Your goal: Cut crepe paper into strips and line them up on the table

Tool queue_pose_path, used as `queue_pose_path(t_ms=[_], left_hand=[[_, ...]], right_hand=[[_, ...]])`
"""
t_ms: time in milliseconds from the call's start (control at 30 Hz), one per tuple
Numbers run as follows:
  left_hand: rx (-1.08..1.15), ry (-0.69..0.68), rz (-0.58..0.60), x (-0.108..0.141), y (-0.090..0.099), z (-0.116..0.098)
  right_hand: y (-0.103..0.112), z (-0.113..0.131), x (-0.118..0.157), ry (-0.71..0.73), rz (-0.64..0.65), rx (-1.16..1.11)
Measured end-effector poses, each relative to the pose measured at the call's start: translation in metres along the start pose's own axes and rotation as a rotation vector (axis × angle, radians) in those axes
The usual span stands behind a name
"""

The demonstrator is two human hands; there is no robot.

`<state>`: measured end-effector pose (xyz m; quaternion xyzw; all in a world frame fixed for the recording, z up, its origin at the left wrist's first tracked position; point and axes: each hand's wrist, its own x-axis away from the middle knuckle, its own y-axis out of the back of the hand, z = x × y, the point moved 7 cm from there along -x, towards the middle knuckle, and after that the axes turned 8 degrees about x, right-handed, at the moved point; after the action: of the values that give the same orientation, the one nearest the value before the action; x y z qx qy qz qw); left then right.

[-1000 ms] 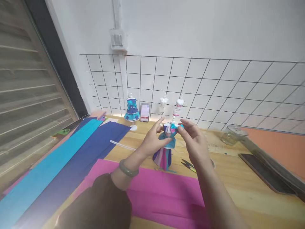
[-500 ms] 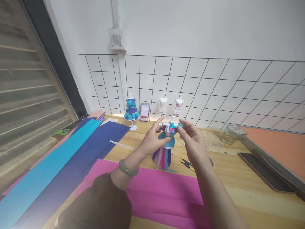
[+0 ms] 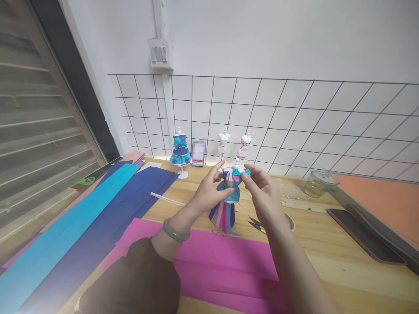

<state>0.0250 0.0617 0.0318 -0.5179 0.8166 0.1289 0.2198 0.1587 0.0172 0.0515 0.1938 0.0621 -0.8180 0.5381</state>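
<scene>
A small dress form (image 3: 229, 196) in a blue, pink and purple paper dress stands upright between my hands. My left hand (image 3: 209, 190) is closed around the left side of its bodice, the thumb across the front at the waist. At the chest sits a turquoise and pink folded paper bow (image 3: 240, 174). My right hand (image 3: 264, 192) comes from the right, its thumb and fingertips pressed on the bow's right part. The form's far side is hidden.
Scissors (image 3: 257, 225) lie right of the dress. Pink paper (image 3: 225, 266) covers the front; blue sheets (image 3: 131, 196) lie left. Behind stand a dressed form (image 3: 180, 150), a phone (image 3: 198, 153) and two white forms (image 3: 224, 141). A glass pot (image 3: 319, 183) and dark tablet-like object (image 3: 363, 235) are right.
My right hand has shifted slightly left at the bow, uncovering more of the ring-shaped item behind its wrist. My left hand and the dress form look unmoved.
</scene>
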Motion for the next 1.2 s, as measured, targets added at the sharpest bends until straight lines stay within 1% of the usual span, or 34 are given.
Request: queue_pose_path(t_ms=[233, 767, 967, 1200], left_hand=[[-0.004, 0.007, -0.002, 0.0004, 0.0001, -0.0007], [0.008, 0.024, -0.015, 0.0023, 0.0, -0.0004], [-0.032, 0.032, -0.011, 0.0022, 0.0002, -0.0004], [-0.018, 0.012, -0.007, 0.0017, -0.0015, -0.0023]], right_hand=[[-0.0029, -0.001, -0.0002, 0.025, 0.027, -0.077], [-0.002, -0.0011, -0.0001, 0.036, 0.006, -0.068], [-0.0023, -0.0014, -0.0002, 0.033, 0.008, -0.085], [-0.0007, 0.001, 0.0002, -0.047, -0.011, 0.003]])
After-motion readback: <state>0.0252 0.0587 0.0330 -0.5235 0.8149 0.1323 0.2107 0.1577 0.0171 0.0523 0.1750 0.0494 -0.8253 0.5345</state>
